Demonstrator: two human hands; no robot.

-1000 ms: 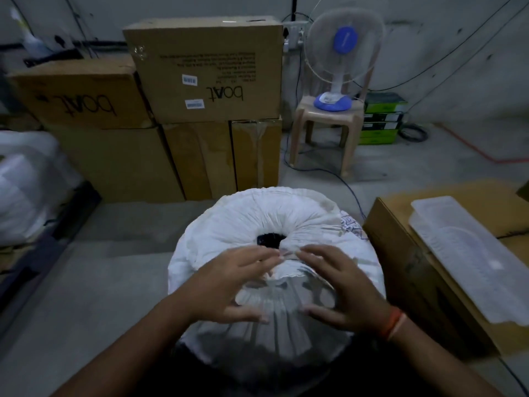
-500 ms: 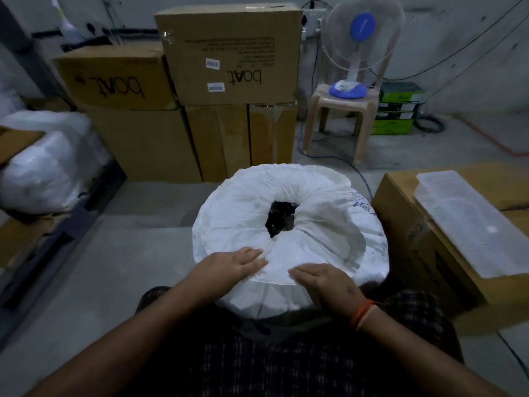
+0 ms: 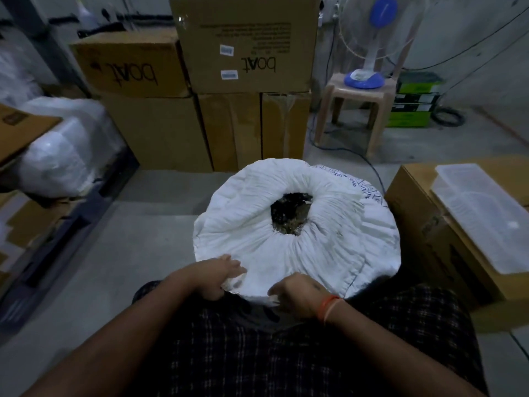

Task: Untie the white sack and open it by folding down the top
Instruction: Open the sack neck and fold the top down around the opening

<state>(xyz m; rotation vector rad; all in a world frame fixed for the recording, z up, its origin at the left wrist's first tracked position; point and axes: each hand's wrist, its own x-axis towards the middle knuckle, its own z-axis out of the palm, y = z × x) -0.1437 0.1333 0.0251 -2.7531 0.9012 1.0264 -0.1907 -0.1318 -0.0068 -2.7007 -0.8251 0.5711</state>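
- The white sack (image 3: 297,242) stands on the grey concrete floor (image 3: 114,253), directly in front of the person's knees; it is the landmark for everything below.
- Its woven cloth is folded outward into a wide, round, wrinkled collar, with pleats running in to a small open mouth at the middle.
- Dark, crumbly contents (image 3: 290,214) show through that mouth; what they are is hard to make out in the dim light.
- The left hand (image 3: 220,277) grips the near-left edge of the collar, fingers curled over the cloth and thumb tucked under the rim.
- The right hand (image 3: 297,296) grips the near edge just beside it, fingers curled around the fold; an orange thread band (image 3: 329,306) circles its wrist.
- The two hands are close but not touching.
- Behind the sack, stacked brown cardboard cartons (image 3: 243,53) show matte faces and upside-down print.
- Behind it to the right, a blue-and-white table fan (image 3: 372,41) sits on a beige plastic stool (image 3: 355,110).
- Just right of the sack is another carton (image 3: 423,224) with a clear, rectangular plastic lid (image 3: 483,213) lying on top.
- Well to its left lie glossy white plastic-wrapped bundles (image 3: 63,147).
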